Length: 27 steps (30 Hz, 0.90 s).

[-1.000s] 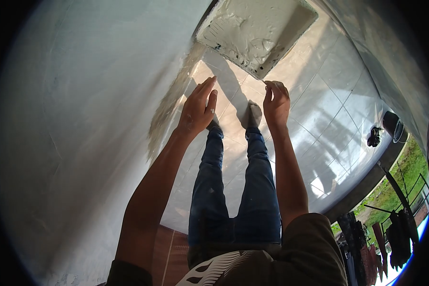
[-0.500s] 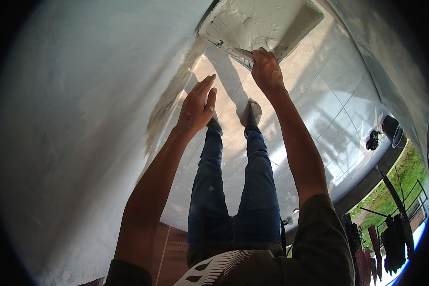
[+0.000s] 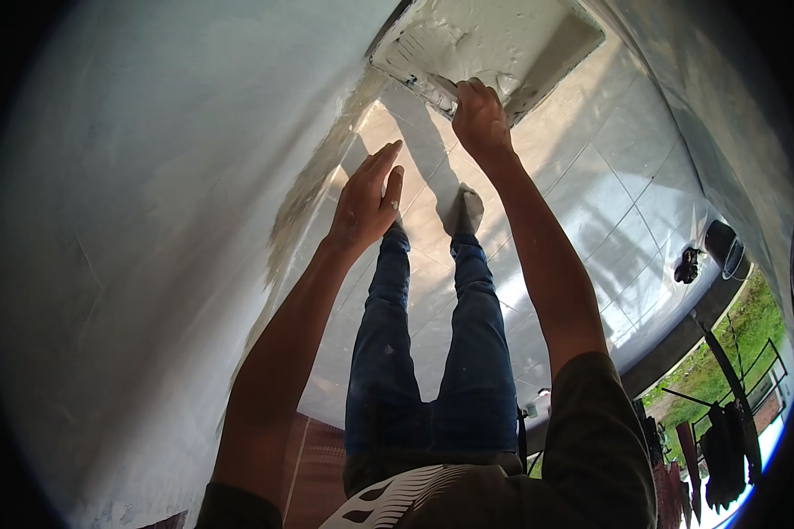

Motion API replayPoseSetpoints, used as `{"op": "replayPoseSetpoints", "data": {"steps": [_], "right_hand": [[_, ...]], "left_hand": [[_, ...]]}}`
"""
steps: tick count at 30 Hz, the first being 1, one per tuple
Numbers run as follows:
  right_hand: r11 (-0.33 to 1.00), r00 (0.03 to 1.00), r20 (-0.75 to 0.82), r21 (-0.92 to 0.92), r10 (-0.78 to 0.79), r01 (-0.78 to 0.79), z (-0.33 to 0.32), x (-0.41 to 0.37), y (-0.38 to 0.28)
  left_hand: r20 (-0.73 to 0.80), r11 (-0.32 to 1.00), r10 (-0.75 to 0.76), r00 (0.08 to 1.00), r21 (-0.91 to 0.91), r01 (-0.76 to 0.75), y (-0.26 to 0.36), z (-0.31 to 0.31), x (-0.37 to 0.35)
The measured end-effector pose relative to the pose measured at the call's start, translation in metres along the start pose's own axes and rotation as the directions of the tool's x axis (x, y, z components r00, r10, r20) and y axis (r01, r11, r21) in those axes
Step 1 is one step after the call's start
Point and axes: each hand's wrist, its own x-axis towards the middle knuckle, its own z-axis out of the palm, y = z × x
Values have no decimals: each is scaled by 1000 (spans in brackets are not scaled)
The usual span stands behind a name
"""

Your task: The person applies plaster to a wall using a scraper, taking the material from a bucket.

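My right hand (image 3: pixel 483 123) is closed on a flat putty knife or scraper (image 3: pixel 444 85), mostly hidden by my fingers, at the near edge of a pale tray (image 3: pixel 566 63). Thick white paste (image 3: pixel 476 40) is spread and ridged inside this tray. Lower and to the left, my left hand (image 3: pixel 366 201) hangs open above the floor, fingers stretched out and thumb apart, with nothing in it. A small white smear marks its thumb side.
A smooth pale wall (image 3: pixel 150 194) rises along my left. My feet, one in a smeared sock (image 3: pixel 469 210), stand on the tiled floor (image 3: pixel 622 194) below the tray. A black bucket-like container (image 3: pixel 723 247) and a small dark object (image 3: pixel 687 264) lie at the right.
My right hand has moved slightly left and up along the tray's near edge, still gripping the tool. My left hand has barely shifted.
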Motion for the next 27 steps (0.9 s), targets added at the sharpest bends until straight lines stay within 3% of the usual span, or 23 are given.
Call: {"op": "replayPoseSetpoints", "data": {"steps": [2,4,8,10,11,12,14,27], "right_hand": [[999,999,3,37,39,-40,2,0,3],[988,987,-91,72,-130,136,13,-4,6],[991,977,-171,17,-130,135,-3,15,1],[976,953,-272,202,134,-80,-6,20,5],[856,908,-123,405,400,-322,-10,21,6],[857,909,-121,404,399,-322,-11,21,5],[808,844,-99,365,528,-463,-12,19,4],[759,769,-151,362,621,-542,43,27,-11]], "left_hand": [[-11,1000,25,1000,-3,-25,-1,0,1],[-13,996,67,998,55,-66,-3,-3,2],[-6,999,-4,1000,37,4,-2,-11,4],[-13,1000,-1,1000,15,1,-1,-11,4],[-13,1000,-4,1000,14,4,-2,-11,3],[-9,1000,-12,1000,4,12,-2,-10,4],[-6,1000,-16,1000,-8,16,-2,-9,5],[-7,1000,-22,1000,11,23,-14,-13,-1]]}}
